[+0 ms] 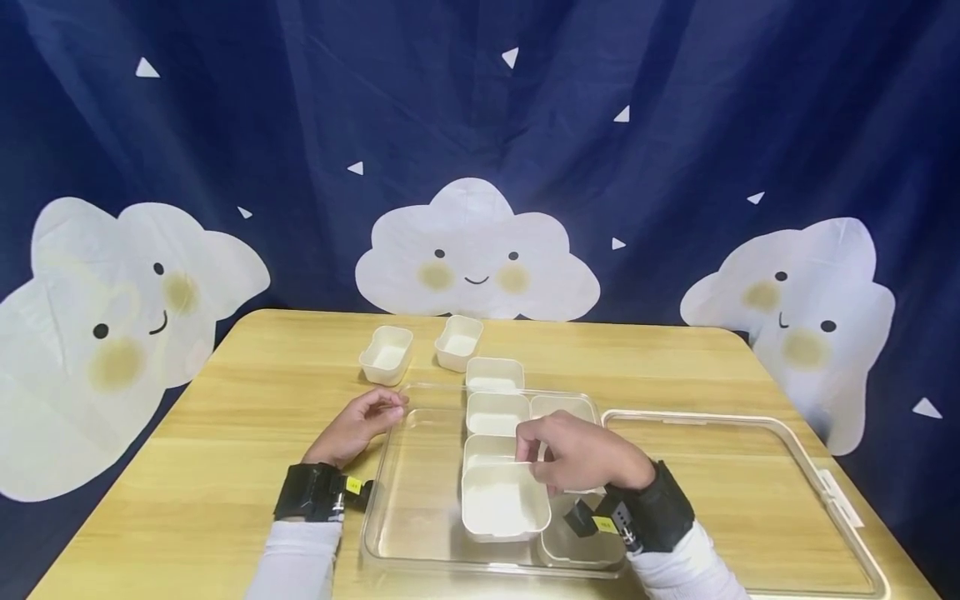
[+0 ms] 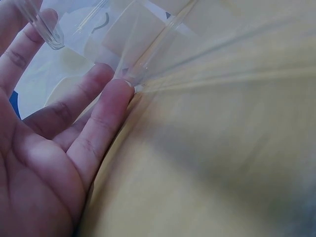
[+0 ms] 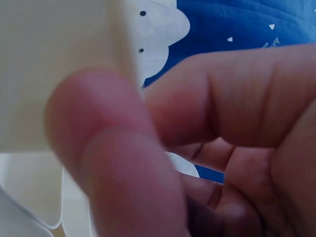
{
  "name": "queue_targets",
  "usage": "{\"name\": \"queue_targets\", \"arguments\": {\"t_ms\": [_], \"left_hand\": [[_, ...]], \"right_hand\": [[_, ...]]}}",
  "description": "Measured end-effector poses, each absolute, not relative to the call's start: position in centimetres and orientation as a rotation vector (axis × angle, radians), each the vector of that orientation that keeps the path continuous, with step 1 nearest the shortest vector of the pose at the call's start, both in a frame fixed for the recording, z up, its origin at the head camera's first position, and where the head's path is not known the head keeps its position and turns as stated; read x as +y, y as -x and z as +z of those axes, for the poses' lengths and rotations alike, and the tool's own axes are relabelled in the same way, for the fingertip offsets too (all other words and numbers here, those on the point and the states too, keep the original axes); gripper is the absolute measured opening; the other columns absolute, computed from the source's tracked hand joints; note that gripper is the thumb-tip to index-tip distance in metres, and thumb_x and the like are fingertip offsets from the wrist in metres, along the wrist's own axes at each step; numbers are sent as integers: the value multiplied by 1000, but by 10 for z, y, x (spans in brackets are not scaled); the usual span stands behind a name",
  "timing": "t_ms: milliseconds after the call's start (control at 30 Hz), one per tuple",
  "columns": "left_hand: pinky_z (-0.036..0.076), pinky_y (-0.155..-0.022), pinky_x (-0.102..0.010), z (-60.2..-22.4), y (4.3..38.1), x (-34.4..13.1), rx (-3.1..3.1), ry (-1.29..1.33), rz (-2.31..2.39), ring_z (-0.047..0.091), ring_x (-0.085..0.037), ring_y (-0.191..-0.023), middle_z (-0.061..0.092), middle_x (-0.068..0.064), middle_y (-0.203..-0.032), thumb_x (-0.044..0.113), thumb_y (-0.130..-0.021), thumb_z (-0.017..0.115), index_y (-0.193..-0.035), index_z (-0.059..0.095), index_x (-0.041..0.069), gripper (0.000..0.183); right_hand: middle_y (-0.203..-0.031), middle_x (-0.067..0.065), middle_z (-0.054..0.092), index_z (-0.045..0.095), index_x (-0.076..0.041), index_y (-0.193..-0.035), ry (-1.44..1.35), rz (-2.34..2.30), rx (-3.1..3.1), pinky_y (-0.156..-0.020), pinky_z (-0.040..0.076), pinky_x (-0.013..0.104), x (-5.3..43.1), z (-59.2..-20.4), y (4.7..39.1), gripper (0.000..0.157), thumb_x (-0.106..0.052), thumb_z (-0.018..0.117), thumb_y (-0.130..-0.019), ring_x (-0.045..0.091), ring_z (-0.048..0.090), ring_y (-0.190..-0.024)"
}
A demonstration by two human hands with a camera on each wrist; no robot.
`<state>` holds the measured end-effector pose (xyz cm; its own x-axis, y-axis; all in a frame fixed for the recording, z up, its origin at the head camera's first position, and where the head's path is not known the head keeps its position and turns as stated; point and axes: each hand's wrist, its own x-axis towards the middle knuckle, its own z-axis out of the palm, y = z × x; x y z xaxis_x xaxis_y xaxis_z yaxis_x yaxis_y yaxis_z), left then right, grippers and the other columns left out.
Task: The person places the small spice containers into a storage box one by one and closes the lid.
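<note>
A small cream bin (image 1: 506,500) is pinched at its right rim between the thumb and fingers of my right hand (image 1: 581,450). It is over the front middle of a clear plastic box (image 1: 420,533); close up, the pinched wall of the cream bin (image 3: 54,44) fills the upper left of the right wrist view. Beneath and behind it, several similar bins stand in the box in two columns, partly hidden by my right hand. My left hand (image 1: 356,427) is at the box's far left corner, loosely bent, with fingertips right at the clear wall (image 2: 143,64) in the left wrist view.
Two loose cream bins, one at the left (image 1: 387,354) and one beside it (image 1: 458,342), stand on the wooden table (image 1: 225,433) behind the box. To the right lies a clear lid (image 1: 806,454) with a white frame. A dark blue curtain (image 1: 480,125) hangs behind the table.
</note>
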<state>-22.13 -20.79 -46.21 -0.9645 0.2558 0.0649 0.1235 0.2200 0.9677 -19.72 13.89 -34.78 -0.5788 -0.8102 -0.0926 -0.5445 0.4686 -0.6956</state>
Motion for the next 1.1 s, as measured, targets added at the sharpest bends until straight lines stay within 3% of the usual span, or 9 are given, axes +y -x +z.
{"name": "queue_targets", "arguments": {"t_ms": [300, 1100], "left_hand": [[43, -91, -30, -460, 223, -206, 2358, -388, 1870, 53, -23, -108, 57, -25, -122, 13, -96, 61, -116, 56, -8, 29], [43, -89, -27, -461, 222, -207, 2365, -412, 1875, 54, -19, -106, 57, -25, -120, 12, -97, 60, -116, 56, -8, 28]], "right_hand": [[-84, -3, 61, 60, -13, -87, 1091, -946, 2305, -51, 51, 25, 137, -349, 199, 23, 9, 54, -83, 8, 62, -51], [-74, -5, 59, 57, -12, -83, 1060, -871, 2226, -46, 51, 26, 136, -348, 196, 23, 10, 53, -82, 4, 60, -49]]}}
